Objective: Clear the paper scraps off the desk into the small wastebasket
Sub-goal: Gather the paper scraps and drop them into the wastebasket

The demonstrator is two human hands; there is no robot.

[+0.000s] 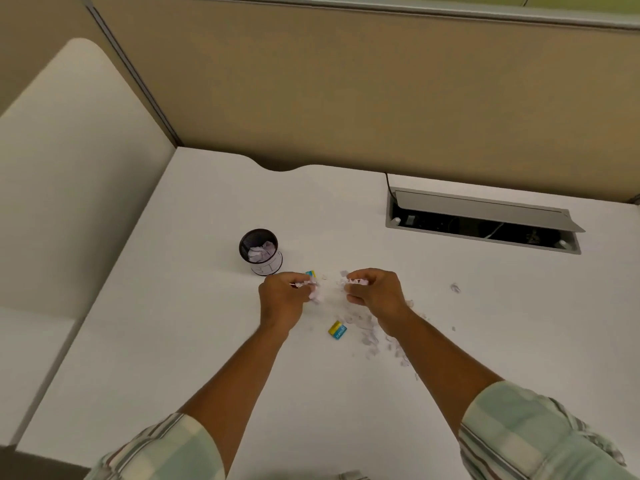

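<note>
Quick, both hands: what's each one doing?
Left hand: closed on paper scraps.
Right hand: closed on more scraps.

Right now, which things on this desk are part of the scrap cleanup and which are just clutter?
Part of the job:
- left hand, closed on scraps
- right hand, closed on scraps
- loose paper scraps on the desk
- stray scrap
- mesh wastebasket, paper already inside

Just lying about:
- yellow-blue eraser
- second eraser, partly hidden
- open cable tray
</note>
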